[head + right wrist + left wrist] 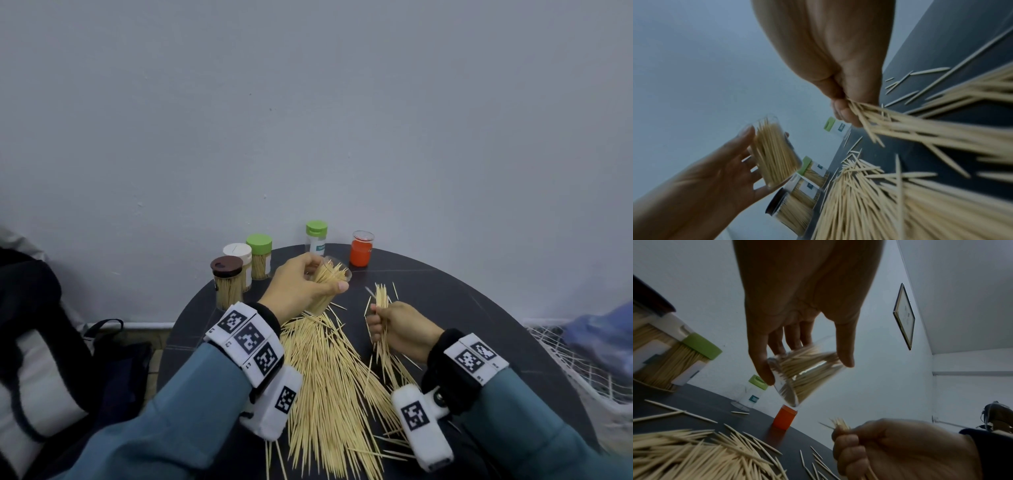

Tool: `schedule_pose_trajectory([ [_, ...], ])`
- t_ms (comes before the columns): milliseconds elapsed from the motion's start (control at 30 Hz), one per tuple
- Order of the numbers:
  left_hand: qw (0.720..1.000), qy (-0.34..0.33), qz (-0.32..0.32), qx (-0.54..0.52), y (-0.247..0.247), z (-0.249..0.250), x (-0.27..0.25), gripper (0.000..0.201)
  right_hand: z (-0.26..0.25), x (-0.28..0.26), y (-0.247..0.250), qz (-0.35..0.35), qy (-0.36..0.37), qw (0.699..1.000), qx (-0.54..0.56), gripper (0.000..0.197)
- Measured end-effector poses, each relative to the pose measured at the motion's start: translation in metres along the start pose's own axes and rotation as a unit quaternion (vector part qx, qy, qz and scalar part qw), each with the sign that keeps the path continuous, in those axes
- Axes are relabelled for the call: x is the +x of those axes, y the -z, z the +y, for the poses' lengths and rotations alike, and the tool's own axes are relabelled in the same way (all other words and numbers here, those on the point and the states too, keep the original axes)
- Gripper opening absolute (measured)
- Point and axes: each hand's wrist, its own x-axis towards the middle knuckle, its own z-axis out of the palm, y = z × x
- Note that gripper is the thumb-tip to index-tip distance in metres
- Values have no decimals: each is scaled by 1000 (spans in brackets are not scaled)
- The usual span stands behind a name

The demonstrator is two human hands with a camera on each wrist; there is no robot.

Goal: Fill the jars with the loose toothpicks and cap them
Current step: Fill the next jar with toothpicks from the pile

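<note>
One round dark desk (462,308) carries everything, with a broad heap of loose toothpicks (329,377) spread across its near half. At the far left edge stand three capped jars, full of toothpicks: brown-lidded (227,284), white-lidded (239,260) and green-lidded (259,257). A taller green-capped jar (317,238) and an orange cap (360,248) stand at the back. The left hand (301,291) grips a clear open jar (807,369), tilted and partly filled, above the heap. The right hand (400,329) is closed around a bundle of toothpicks (382,301), just beside that jar.
</note>
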Motion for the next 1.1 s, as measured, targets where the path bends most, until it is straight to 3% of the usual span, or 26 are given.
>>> schedule_pose_trajectory([
  [233, 1000, 1, -11, -3, -4, -5, 2, 48, -26, -4, -8, 26, 160, 983, 81, 28],
  [500, 996, 0, -86, 25, -11, -6, 3, 51, -78, -23, -35, -11, 319, 931, 178, 29],
  [733, 995, -11, -94, -26, -15, -4, 3, 48, -54, -6, -48, -27, 322, 944, 71, 25],
  [933, 994, -17, -79, -72, -13, 2, 3, 44, -40, -12, -39, -29, 353, 934, -45, 25],
  [1100, 992, -7, -74, -107, -14, 5, 1, 40, -26, -11, -35, -74, 309, 946, -57, 32],
])
